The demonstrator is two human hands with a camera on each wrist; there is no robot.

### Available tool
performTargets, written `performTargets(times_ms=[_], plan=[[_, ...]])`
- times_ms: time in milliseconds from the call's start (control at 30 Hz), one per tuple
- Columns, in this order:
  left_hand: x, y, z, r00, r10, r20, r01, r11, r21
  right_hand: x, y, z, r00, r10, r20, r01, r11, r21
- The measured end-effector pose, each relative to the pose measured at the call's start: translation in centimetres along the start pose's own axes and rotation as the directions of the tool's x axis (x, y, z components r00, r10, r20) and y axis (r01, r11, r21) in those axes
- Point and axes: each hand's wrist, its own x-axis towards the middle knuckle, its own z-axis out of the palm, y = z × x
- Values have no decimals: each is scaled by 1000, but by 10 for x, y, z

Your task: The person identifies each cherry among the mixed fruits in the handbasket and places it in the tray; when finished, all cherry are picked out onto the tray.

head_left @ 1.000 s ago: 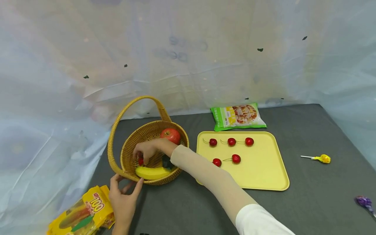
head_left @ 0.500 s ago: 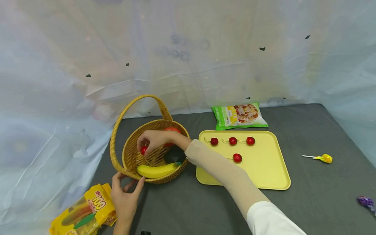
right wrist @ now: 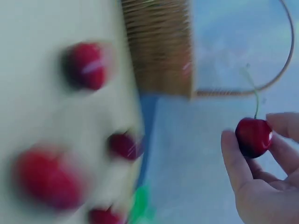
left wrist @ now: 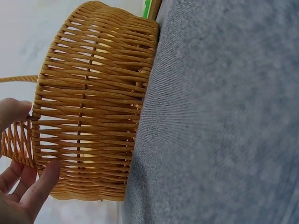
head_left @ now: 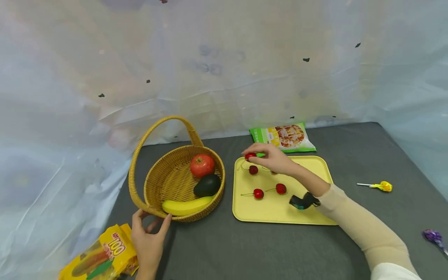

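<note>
My left hand (head_left: 148, 243) grips the wicker basket (head_left: 170, 184) at its near left rim, where the arched handle meets it. In the left wrist view the thumb and fingers (left wrist: 44, 186) pinch the woven handle base from both sides. A red apple (head_left: 202, 166), a dark avocado (head_left: 207, 185) and a yellow banana (head_left: 187, 206) lie in the basket. My right hand (head_left: 276, 160) pinches a red cherry (right wrist: 253, 136) between thumb and fingers, its stem pointing up in the right wrist view. That hand is over the upper left part of the yellow tray (head_left: 245, 212).
Several cherries lie on the tray, among them one cherry (head_left: 258, 193) at the lower left. Behind the tray is a green-and-white food packet (head_left: 288, 137). A yellow candy bag (head_left: 105, 252) lies at the front left. Right of the tray are a yellow lollipop (head_left: 385, 186) and a purple lollipop (head_left: 433, 236).
My right hand has lifted a cherry out of the basket and carried it right, over the tray. The left hand has kept its grip on the basket.
</note>
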Motion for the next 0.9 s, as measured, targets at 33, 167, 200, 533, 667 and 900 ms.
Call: performTargets(times_ms=[33,167,200,533,667,900], plan=[[0,0,0,1000,0,-3,0,1000,0,-14,4,-7,999,30,-33,-31,999,-10],[-1,2,0,1000,-5,-17,6,1000,9,-63,19,-25,981,112,-158,-114,993,-4],[-1,2,0,1000,-8,-18,9,1000,14,-73,22,-28,975,122,-186,-128,992,-17],[-1,0,2,1000,-26,-15,27,999,25,-135,35,-49,953,179,-243,-216,967,-136],[0,1,2,1000,-20,-18,21,999,37,-143,37,-54,969,179,-172,-204,968,-145],[-1,2,2,1000,-20,-22,21,999,49,-142,37,-58,991,125,-56,-134,966,-220]])
